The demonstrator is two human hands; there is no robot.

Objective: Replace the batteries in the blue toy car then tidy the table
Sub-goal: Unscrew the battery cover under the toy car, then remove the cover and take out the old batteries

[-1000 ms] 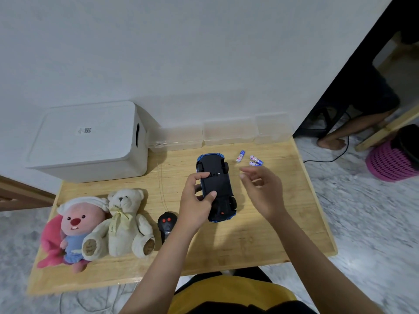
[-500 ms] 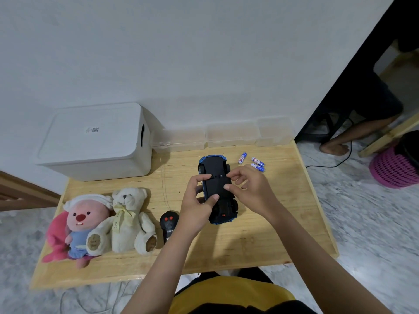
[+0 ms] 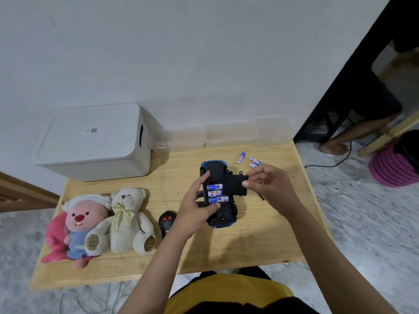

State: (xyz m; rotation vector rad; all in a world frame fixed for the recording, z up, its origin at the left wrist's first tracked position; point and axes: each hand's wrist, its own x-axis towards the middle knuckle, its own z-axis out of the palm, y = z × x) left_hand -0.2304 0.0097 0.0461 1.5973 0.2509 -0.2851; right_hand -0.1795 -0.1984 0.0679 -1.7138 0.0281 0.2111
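Battery-swap step: left hand (image 3: 195, 209) steadies upturned car (image 3: 218, 193), fingers wrapped round it; right hand (image 3: 269, 184) pinches cover (image 3: 237, 184) beside car. Next: pull batteries (image 3: 215, 193).

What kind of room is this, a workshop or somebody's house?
Most likely a home. Stuffed toys sit on a small wooden table pushed against a plain white wall, and a pink laundry-style basket stands on the marble-patterned floor.

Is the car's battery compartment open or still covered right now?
Open. The right hand holds the black cover off to the side, and three batteries show in the upturned blue toy car.
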